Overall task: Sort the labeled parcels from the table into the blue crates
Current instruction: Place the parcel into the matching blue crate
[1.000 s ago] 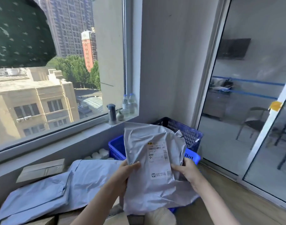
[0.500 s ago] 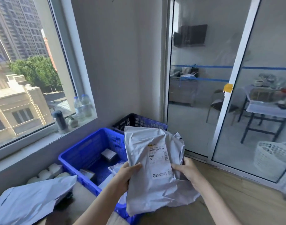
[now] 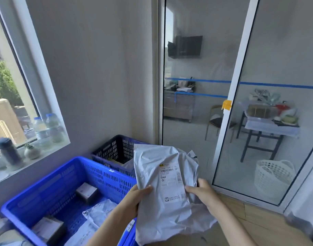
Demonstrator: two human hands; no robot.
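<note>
Blue near crate (image 3: pixel 51 189) is your reference, the biggest thing in frame. Darker far crate (image 3: pixel 109 151) sits just behind its back-right corner. Grey poly parcel (image 3: pixel 161 206) is in the air, upright, printed side toward you, over the near crate's right rim and partly hiding the far crate. It's in neither crate yet.

Your left hand (image 3: pixel 134 201) grips the parcel's left edge, thumb across the front, fingers hidden behind. Your right hand (image 3: pixel 201 194) pinches the right edge, thumb just beside the label (image 3: pixel 170 174). One small box (image 3: pixel 87 191) lies inside the near crate.

Risks, my read:
- Film looks slick and the hold is edge-only, so a sloppy release puts it on the floor (image 3: pixel 249 219) right of the near crate.
- Crumpled flap (image 3: pixel 191 157) behind could catch a rim.
- Label print is too small to read from here, so a rushed glance could mean the wrong crate.
</note>
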